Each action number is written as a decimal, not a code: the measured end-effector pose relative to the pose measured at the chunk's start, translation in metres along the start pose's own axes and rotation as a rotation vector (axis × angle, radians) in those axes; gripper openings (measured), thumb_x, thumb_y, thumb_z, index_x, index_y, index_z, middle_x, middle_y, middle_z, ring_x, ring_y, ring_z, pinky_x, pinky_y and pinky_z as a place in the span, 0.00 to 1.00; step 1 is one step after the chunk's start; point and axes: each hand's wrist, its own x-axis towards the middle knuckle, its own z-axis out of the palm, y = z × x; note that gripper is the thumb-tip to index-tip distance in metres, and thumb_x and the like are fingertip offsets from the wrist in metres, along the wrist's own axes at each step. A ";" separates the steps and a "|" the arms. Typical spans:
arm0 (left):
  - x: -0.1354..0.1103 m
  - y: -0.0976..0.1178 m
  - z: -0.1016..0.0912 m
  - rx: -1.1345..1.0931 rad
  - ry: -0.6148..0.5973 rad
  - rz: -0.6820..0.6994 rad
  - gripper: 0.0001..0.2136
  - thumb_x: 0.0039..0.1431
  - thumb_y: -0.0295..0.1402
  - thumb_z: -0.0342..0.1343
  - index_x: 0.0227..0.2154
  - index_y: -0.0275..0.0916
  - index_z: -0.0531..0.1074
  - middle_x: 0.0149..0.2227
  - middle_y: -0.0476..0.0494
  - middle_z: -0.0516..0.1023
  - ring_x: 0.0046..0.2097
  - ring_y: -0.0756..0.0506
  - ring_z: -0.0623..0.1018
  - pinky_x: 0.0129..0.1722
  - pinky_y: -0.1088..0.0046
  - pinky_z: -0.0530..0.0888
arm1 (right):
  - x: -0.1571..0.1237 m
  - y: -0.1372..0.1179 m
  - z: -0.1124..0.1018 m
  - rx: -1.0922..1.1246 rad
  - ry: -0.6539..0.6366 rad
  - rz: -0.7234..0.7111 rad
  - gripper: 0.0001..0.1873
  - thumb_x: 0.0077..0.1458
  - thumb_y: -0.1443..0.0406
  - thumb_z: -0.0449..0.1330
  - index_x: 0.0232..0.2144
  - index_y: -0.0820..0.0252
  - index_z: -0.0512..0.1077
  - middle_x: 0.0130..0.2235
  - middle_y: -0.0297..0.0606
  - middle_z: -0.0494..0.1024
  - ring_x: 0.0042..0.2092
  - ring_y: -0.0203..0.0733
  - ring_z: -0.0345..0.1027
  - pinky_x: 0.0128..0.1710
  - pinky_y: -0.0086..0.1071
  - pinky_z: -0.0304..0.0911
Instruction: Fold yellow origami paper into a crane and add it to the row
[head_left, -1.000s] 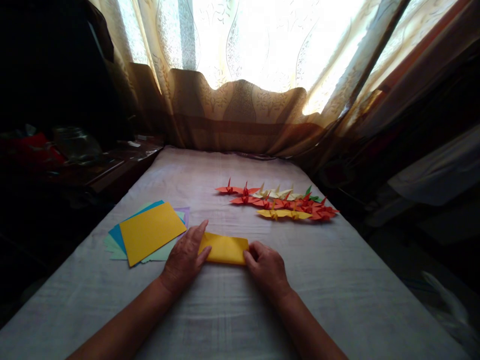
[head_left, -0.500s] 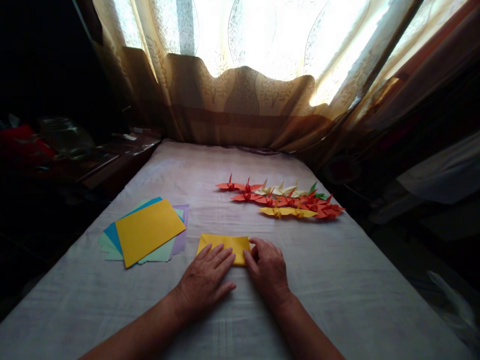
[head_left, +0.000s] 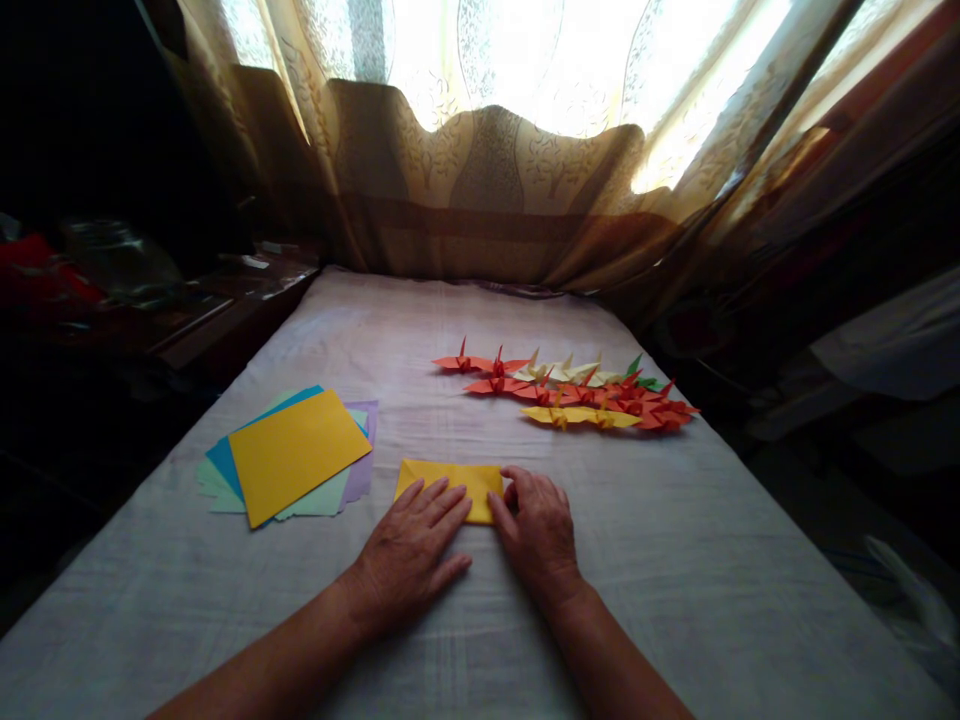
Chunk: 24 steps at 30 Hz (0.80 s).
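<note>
A folded sheet of yellow paper [head_left: 450, 472] lies flat on the cloth in front of me, wider than it is deep. My left hand [head_left: 411, 548] rests on its left and middle part, palm down with the fingers stretched out, and covers much of its near edge. At the paper's right end, my right hand [head_left: 536, 530] has its thumb and index finger at the edge, one near each right corner. The other fingers of that hand are curled under.
Left of my hands is a stack of coloured paper sheets [head_left: 300, 455], yellow on top. Several folded paper cranes [head_left: 577, 395] in red, cream, yellow and green stand at the back right. A glass jar [head_left: 124, 260] sits on a dark side table. A curtain [head_left: 480, 190] hangs behind.
My view has shifted slightly. Both hands keep almost the same place on the yellow paper, and nothing else has visibly moved.
</note>
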 end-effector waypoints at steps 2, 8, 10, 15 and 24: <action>0.000 0.000 0.001 -0.001 0.009 -0.002 0.27 0.66 0.44 0.52 0.64 0.41 0.60 0.63 0.38 0.68 0.65 0.37 0.65 0.65 0.52 0.59 | 0.000 0.001 0.001 0.000 0.001 -0.001 0.10 0.59 0.64 0.57 0.44 0.59 0.69 0.30 0.34 0.75 0.36 0.44 0.67 0.42 0.36 0.56; 0.000 0.001 0.002 0.008 0.008 -0.005 0.26 0.66 0.44 0.52 0.64 0.42 0.61 0.63 0.39 0.68 0.65 0.37 0.65 0.65 0.52 0.59 | -0.001 0.007 0.002 0.010 0.016 -0.019 0.08 0.60 0.64 0.57 0.43 0.58 0.70 0.32 0.36 0.76 0.37 0.44 0.67 0.42 0.37 0.57; 0.000 0.001 0.002 0.011 0.016 -0.006 0.26 0.66 0.43 0.51 0.64 0.42 0.61 0.63 0.39 0.68 0.65 0.37 0.65 0.65 0.52 0.59 | -0.001 0.006 -0.002 0.015 0.055 -0.047 0.07 0.61 0.65 0.56 0.42 0.58 0.71 0.36 0.39 0.76 0.41 0.46 0.66 0.44 0.38 0.58; 0.000 0.000 0.003 0.029 0.023 -0.004 0.25 0.66 0.44 0.51 0.63 0.41 0.62 0.63 0.40 0.68 0.65 0.37 0.65 0.65 0.53 0.59 | -0.001 -0.009 -0.017 0.102 0.049 -0.174 0.06 0.62 0.66 0.57 0.34 0.56 0.73 0.37 0.38 0.76 0.45 0.46 0.64 0.46 0.37 0.57; 0.002 0.000 0.001 0.045 0.002 0.008 0.24 0.66 0.44 0.51 0.62 0.40 0.64 0.62 0.40 0.69 0.64 0.37 0.66 0.64 0.53 0.60 | -0.003 -0.018 -0.011 0.064 -0.113 -0.043 0.09 0.57 0.64 0.62 0.25 0.56 0.70 0.29 0.34 0.73 0.37 0.43 0.63 0.40 0.36 0.54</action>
